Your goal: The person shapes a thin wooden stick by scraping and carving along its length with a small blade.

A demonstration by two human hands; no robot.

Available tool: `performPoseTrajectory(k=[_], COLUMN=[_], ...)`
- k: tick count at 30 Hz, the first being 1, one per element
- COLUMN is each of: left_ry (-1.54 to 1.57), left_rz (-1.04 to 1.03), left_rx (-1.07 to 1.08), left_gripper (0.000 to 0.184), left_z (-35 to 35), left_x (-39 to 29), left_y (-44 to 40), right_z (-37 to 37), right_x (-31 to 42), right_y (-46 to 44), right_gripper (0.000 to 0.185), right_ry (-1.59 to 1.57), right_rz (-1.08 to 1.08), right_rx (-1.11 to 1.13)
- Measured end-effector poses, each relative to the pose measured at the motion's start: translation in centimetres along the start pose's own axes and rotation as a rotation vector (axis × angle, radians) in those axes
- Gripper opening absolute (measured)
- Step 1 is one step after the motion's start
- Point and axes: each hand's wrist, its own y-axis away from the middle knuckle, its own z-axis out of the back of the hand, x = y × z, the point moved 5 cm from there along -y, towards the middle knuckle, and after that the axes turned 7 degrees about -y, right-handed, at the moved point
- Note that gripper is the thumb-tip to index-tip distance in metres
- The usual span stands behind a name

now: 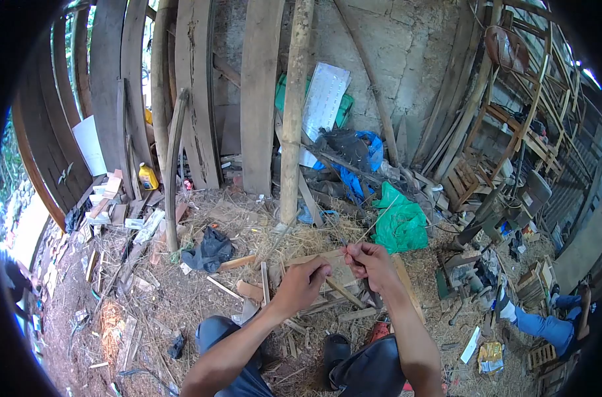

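My left hand [303, 284] is raised in front of my knees, its thumb and fingers pressed together in a pinch. Whatever lies in that pinch is too small to make out. Close by on the right, my right hand [372, 266] is closed, with thumb and forefinger together. From under its palm hangs a thin dark strip [374, 296], which it seems to grip; the strip's upper part is hidden by the fingers. The two hands are a little apart. Below and behind them, several wooden sticks [344, 290] lie on the straw-covered ground.
A wooden post [292, 132] stands ahead, with a green plastic sheet [400, 221] to its right. Black cloth [208, 250] and a yellow bottle [147, 176] lie left. A wooden chair [506, 142] leans right. Another person's leg [542, 327] reaches in at far right.
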Motion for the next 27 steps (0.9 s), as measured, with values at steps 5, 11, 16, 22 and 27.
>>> performPoseTrajectory(k=[5,11,16,22,27], left_ry=[0.079,0.007,-0.069,0.284,0.589], left_rz=[0.071,0.09,0.107,0.379,0.541], left_rx=[0.078,0.087,-0.03,-0.106,-0.028], left_gripper=[0.012,0.013,0.013,0.016,0.015], left_z=[-0.2,0.5,1.2,2.4,0.7], left_x=[0.4,0.3,0.6,3.9,5.8], left_y=[0.5,0.8,0.4,-0.5,0.0], right_z=[3.7,7.3,5.2,3.7,3.5], right_x=[0.5,2.5,1.1,-0.4,-0.6], right_y=[-1.1,-0.7,-0.7,-1.2,-1.4], right_gripper=[0.02,0.02,0.024,0.031,0.027], right_ry=[-0.036,-0.141,0.155,0.913,0.828], right_rz=[0.072,0.195,0.081,0.394,0.468], right_rx=[-0.097,-0.25,-0.114,-0.015,-0.127])
